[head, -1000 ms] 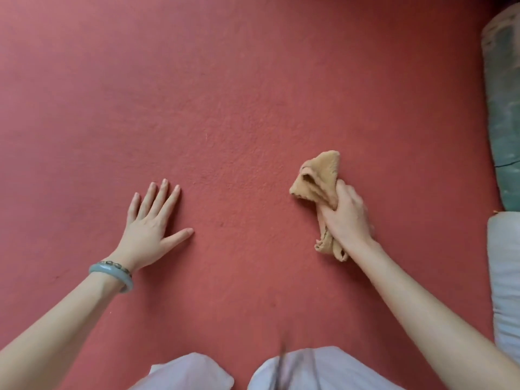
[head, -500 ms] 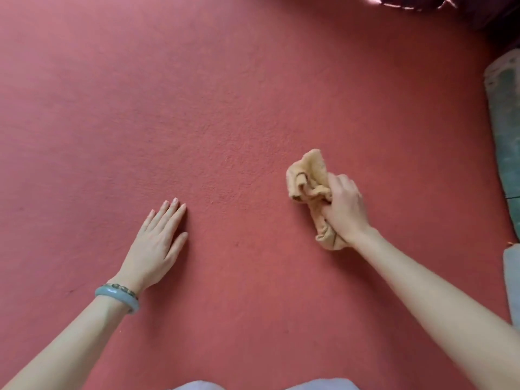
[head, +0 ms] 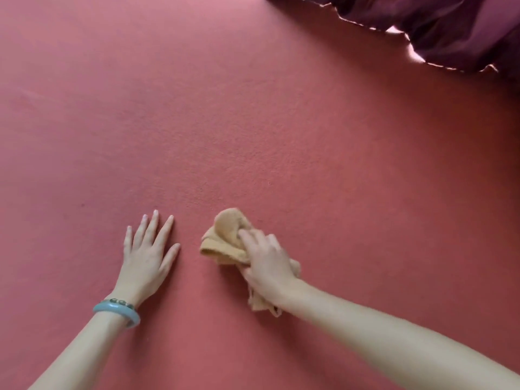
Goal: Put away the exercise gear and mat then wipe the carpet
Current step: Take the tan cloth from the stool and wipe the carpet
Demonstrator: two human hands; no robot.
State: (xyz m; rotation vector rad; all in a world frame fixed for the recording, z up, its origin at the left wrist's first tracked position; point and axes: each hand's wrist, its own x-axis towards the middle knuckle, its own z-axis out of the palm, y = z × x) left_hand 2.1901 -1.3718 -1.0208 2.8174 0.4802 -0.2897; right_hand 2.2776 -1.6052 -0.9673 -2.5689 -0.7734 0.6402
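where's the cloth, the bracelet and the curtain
cloth [head: 225,239]: head view, on its bunched far end
bracelet [head: 121,311]: head view, on the pale blue band at the left wrist
curtain [head: 450,26]: head view, on the dark folds at top right

Indoor domestic room, seen at floor level. Plain red carpet [head: 253,122] fills nearly the whole view, short pile, soft furnishing rather than workshop or shop flooring. Far right: dark maroon fabric [head: 450,32] with a wavy hem reaches down to the carpet, probably a curtain. Bright light shows under the hem.
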